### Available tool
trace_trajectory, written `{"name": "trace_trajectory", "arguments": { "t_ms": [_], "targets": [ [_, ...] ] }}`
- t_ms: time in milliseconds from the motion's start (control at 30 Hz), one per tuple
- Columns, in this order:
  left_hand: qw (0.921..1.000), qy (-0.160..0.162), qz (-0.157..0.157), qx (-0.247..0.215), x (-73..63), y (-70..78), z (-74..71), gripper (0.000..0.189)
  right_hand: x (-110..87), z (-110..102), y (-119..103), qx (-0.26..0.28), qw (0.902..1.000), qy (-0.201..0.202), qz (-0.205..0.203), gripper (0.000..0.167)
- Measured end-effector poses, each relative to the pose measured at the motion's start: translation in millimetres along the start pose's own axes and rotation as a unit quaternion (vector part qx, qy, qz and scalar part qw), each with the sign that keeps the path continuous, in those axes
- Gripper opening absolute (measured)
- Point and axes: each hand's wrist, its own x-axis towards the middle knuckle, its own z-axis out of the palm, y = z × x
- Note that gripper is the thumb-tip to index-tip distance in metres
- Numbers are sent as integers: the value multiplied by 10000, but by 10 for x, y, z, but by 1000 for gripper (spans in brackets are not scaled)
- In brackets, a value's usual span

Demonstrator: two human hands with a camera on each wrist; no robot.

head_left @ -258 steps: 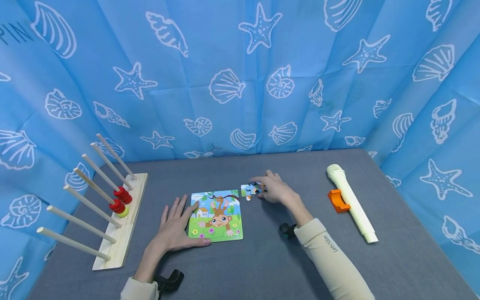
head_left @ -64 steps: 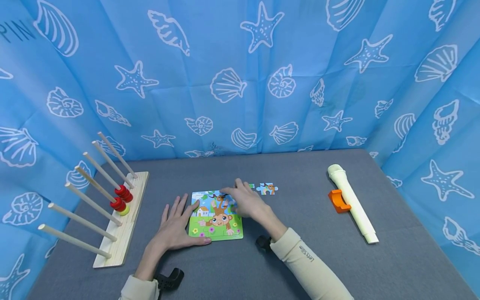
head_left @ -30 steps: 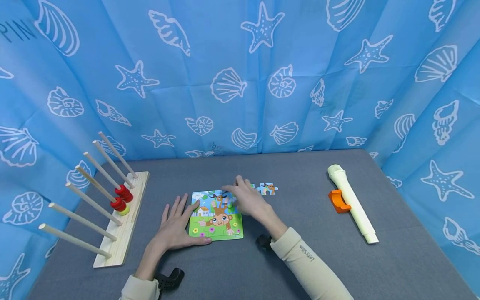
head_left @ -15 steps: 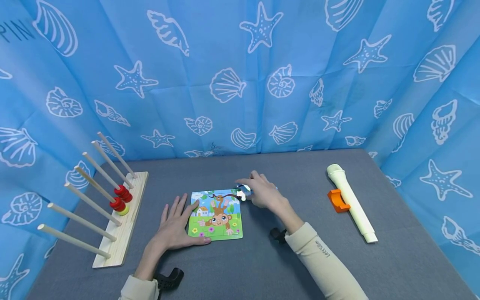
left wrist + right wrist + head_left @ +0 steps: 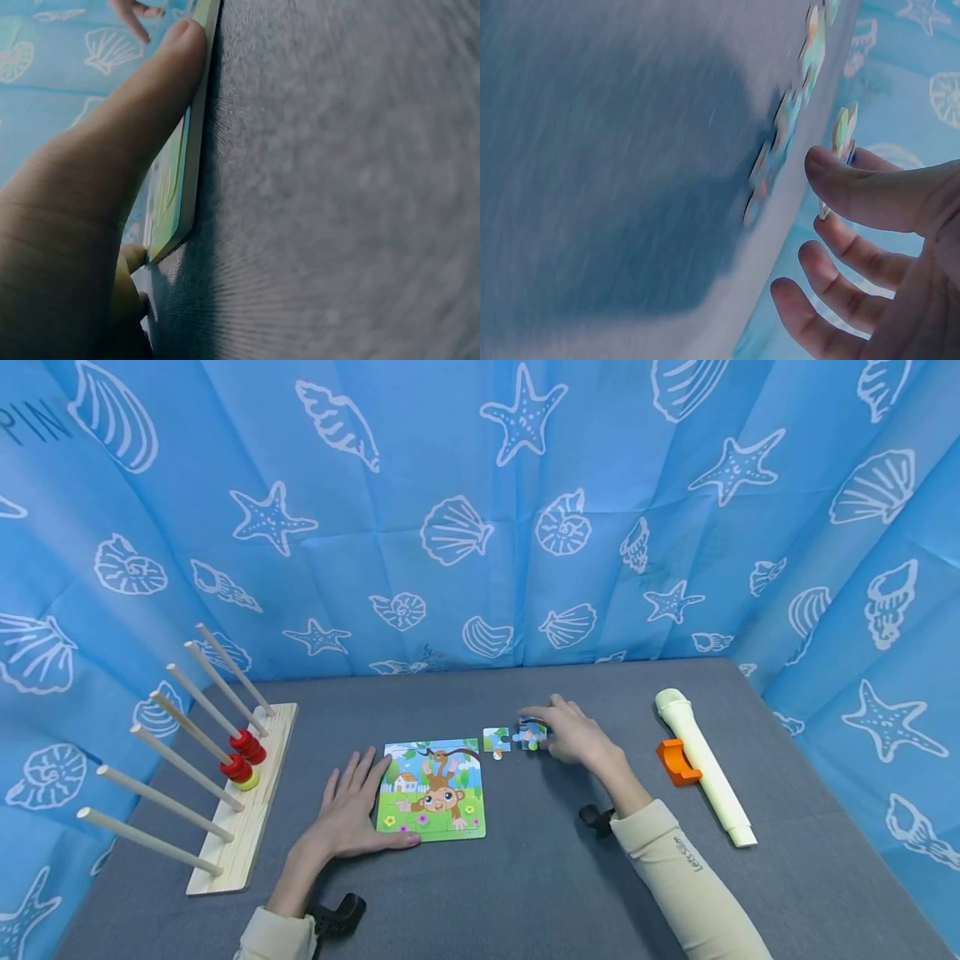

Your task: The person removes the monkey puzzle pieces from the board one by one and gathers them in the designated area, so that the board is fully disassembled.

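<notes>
Puzzle piece (image 5: 531,734) pinched by right hand (image 5: 573,739); left hand (image 5: 351,810) flat, steadying puzzle board (image 5: 433,789).

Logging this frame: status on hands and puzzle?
Left hand flat, steadying puzzle board. Right hand pinches a piece above table, beside loose piece. Nothing obstructing.

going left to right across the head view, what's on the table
wooden peg rack → left hand → monkey puzzle board → loose puzzle piece → right hand → orange clip → white flute
</notes>
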Motion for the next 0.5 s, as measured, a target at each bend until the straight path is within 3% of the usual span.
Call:
{"name": "trace_trajectory", "arguments": {
  "t_ms": [267, 500],
  "targets": [
    [9990, -190, -109, 392, 5, 85, -130, 129, -47, -119, 270, -64, 9993, -251, 259, 59],
    [9970, -558, -227, 483, 49, 189, -283, 127, -65, -184, 414, -128, 9982, -481, 346, 58]
  ]
}}
